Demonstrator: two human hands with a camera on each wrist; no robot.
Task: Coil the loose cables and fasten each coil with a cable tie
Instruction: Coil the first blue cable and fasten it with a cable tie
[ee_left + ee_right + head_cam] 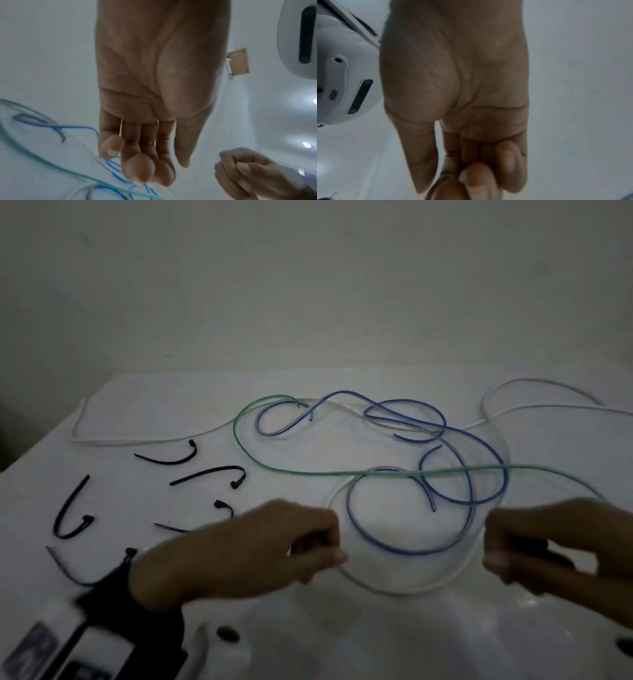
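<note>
Both hands, left hand and right hand, hover with fingers curled; whether they pinch the thin white cable cannot be told. Black plastic cable ties lie left of the tangled blue cable on the white worktop.

a white table carries loose cables: a white cable along the far side, a green cable and a blue cable tangled mid-table. black cable ties lie scattered at the left.
</note>
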